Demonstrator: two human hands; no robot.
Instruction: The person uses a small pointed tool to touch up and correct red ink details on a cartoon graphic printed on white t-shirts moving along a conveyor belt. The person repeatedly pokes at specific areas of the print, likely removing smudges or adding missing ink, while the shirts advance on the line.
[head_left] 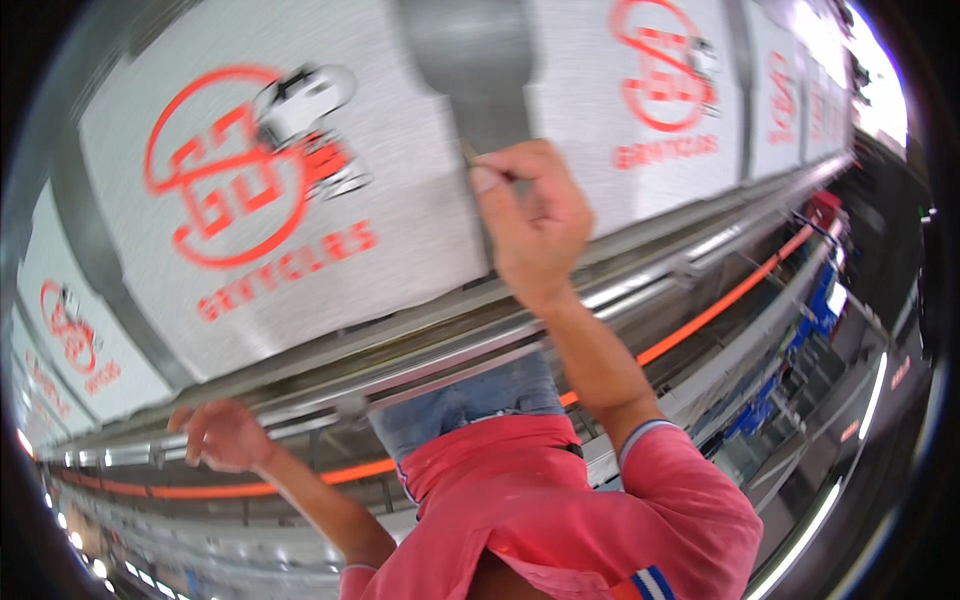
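Observation:
My right hand [540,220] is over the grey gap beside a white printed fabric panel [420,230], thumb and forefinger pinched together. A thin sliver shows at the fingertips, too small and blurred to name. The panel carries an orange-red round emblem, lettering and a black-and-white cartoon dog figure. My left hand [228,437] hangs at the table's near edge, slightly blurred, fingers apart and with nothing in it. Right of my right hand lies a second white panel [570,130] with the same print.
Several more printed panels, such as one at the left [110,330], continue along the long grey table [490,110]. A metal rail [470,350] runs along its near edge, with an orange strip [700,310] below it. Blue items [760,400] and metal framework stand at the lower right.

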